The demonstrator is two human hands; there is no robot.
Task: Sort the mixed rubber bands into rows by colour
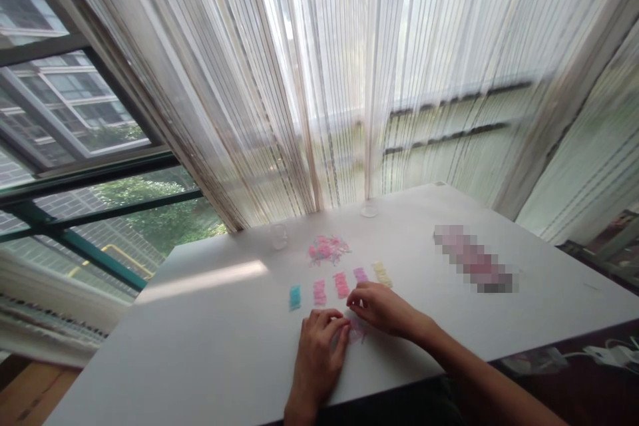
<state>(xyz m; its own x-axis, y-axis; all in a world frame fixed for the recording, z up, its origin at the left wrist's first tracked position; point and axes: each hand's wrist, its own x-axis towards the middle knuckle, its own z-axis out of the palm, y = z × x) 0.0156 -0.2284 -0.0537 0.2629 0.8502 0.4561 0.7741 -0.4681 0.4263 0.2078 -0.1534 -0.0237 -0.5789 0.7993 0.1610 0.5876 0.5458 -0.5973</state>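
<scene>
My left hand [319,349] rests near the table's front edge, thumb and forefinger pinched together; whatever is between them is too small to make out. Just to its right, my right hand [382,309] reaches in with its fingers curled and fingertips close together, their contents hidden. Under and between the hands lies a little heap of pale pink, see-through pieces [356,331]. Beyond them, small strips sit in a row of colour groups: teal strips [295,297], pink strips [319,293], coral strips [341,285], purple strips [360,274] and yellow strips [383,274].
A loose pile of pink and whitish pieces [328,249] lies farther back on the white table [200,339]. Behind it stand a transparent cup [279,236] and a shallow transparent dish [369,211]. A blurred-out pinkish object [474,259] is at right. Sheer curtains [339,80] hang behind the table.
</scene>
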